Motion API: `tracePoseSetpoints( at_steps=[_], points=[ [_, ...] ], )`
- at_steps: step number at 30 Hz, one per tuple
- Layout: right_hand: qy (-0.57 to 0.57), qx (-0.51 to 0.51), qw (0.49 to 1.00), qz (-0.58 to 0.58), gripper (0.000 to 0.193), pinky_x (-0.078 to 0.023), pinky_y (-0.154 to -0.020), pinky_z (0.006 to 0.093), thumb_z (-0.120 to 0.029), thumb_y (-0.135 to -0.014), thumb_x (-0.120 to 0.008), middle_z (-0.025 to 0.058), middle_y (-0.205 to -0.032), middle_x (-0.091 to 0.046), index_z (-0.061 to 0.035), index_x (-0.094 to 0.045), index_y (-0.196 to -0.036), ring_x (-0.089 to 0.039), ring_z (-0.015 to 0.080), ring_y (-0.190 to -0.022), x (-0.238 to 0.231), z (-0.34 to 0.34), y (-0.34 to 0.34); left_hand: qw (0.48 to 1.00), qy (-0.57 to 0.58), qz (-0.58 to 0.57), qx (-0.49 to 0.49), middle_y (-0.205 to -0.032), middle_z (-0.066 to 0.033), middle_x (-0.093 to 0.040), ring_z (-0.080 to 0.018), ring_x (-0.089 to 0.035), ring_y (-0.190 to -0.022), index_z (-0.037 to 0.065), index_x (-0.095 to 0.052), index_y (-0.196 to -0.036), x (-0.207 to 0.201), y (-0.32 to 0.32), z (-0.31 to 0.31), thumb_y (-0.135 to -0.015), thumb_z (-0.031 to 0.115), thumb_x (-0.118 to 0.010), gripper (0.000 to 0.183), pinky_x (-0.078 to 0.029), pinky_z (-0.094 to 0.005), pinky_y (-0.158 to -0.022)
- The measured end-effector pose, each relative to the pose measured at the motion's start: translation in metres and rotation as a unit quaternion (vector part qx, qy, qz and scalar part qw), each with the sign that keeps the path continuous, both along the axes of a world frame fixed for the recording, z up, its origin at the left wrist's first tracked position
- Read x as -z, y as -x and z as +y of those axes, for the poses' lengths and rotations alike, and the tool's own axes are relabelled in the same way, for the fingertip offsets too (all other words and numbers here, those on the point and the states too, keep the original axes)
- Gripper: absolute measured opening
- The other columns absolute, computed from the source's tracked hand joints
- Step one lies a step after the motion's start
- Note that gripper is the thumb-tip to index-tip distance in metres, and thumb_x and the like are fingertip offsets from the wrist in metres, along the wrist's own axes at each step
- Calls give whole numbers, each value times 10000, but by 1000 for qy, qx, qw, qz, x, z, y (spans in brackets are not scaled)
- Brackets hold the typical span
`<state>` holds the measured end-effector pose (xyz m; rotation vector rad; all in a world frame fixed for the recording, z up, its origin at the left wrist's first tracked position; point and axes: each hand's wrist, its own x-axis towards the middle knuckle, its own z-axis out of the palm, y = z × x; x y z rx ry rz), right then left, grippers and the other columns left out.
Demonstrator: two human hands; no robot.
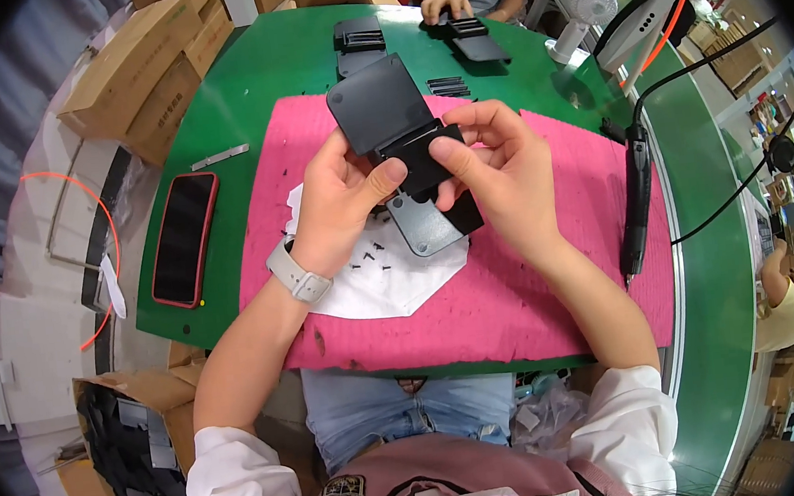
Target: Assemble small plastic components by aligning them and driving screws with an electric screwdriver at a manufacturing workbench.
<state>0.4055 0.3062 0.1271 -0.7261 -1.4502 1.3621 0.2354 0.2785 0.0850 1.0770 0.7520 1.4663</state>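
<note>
Both of my hands hold a black hinged plastic stand (383, 106) above a pink mat (534, 283). My left hand (340, 206) grips its left side, thumb pressed on the small black middle panel (422, 155). My right hand (494, 162) wraps the right side, thumb on the same panel. The wide black plate tilts up and away from me. A grey metal base plate (424, 226) hangs below my fingers. Several small black screws (369, 255) lie on a white paper sheet (391, 282) under the hands.
A phone in a red case (184, 238) lies left on the green table (283, 58). An electric screwdriver on a cable (636, 196) rests at the mat's right edge. Another person's hands (445, 4) work on black parts at the far side. A white fan (584, 5) and cardboard boxes (141, 72) stand around.
</note>
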Motion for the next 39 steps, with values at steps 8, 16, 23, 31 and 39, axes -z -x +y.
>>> tracePoseSetpoints(
  at_steps=[8,16,23,31,39],
  points=[
    [-79,76,981,-162,300,-443,-451,230,-116,-798,-696,82,-803,-601,5,-542,-1025,-596,101,-544,4,-3,1,1000,-11,9,-5,-1097,-69,-574,-114,-573,-957,5,-456,-1197,2,-2,1,-796,175,-734,517,-491,-251,-779],
    [-40,-57,977,-204,460,-420,-475,242,-326,-817,-672,39,-717,-594,57,-575,-1053,-529,76,-572,8,16,-18,998,-1,45,51,-1017,-32,-599,-72,-560,-860,21,-502,-1162,-8,-4,-5,-860,217,-661,394,-471,-222,-691],
    [129,17,955,-265,412,-386,-416,208,-357,-855,-621,22,-681,-577,40,-603,-967,-499,70,-482,8,-3,-100,793,-361,482,-88,-926,-55,-602,-200,-557,-780,6,-630,-938,0,-10,2,-769,91,-662,192,-465,-303,-678],
    [125,130,911,-371,406,-404,-411,243,-342,-843,-641,49,-550,-577,60,-609,-892,-563,93,-486,13,-50,-116,725,-338,601,-6,-815,-32,-545,-209,-515,-820,64,-613,-775,10,-55,-12,-688,103,-697,128,-409,-328,-689],
    [-188,355,686,-606,386,-474,-534,400,-475,-788,-632,104,-584,-620,-96,-694,-829,-626,296,-566,10,-35,-148,695,-354,624,-42,-732,-61,-486,-232,-488,-754,50,-527,-697,15,-59,-13,-650,111,-723,211,-404,-334,-663]
  ],
)
